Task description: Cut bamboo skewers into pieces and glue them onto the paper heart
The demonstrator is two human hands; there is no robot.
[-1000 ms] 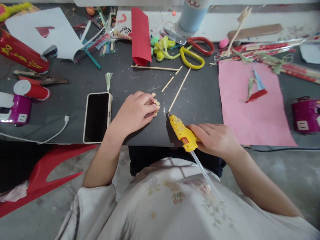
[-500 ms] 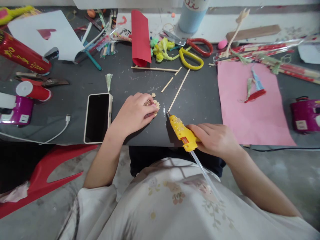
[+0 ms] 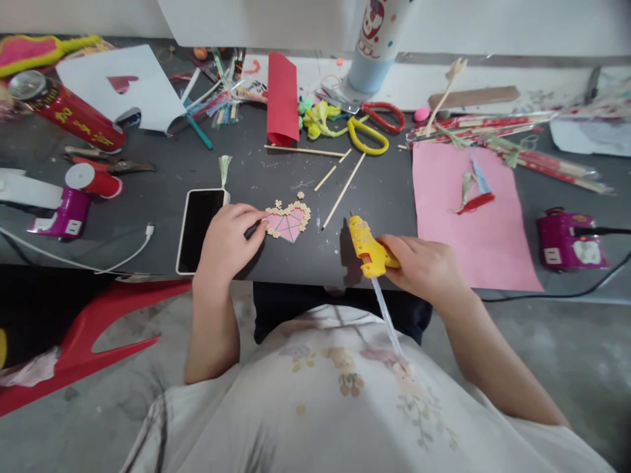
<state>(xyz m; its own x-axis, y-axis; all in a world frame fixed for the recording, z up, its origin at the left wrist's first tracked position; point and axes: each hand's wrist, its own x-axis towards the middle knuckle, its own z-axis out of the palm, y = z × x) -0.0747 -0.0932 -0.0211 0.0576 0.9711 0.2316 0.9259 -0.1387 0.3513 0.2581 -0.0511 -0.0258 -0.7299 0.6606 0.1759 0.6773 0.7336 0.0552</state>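
Observation:
My left hand (image 3: 227,242) has its thumb and forefinger closed on the left edge of a pink paper heart (image 3: 290,226). Small beige pieces line the heart's upper rim, and dark lines cross its face. A dark patch shows between these fingers; I cannot make out what it is. In my right hand (image 3: 424,266) is a yellow hot glue gun (image 3: 365,242), its nozzle pointing away from me and a clear glue stick (image 3: 387,315) trailing from its back. A thin wooden stick (image 3: 344,192) with a dark near end lies between heart and nozzle.
A phone (image 3: 190,233) lies beside my left wrist. Scissors (image 3: 367,128), a folded red paper (image 3: 282,98) and a blue-white bottle (image 3: 372,59) are farther back. Pink paper (image 3: 468,243) lies right, near a purple power socket (image 3: 566,243). A red can (image 3: 73,115) lies far left.
My left hand has drawn back leftward, uncovering the heart. The glue gun's nozzle has moved off the near end of the wooden stick, to the right. The whole view has shifted a little.

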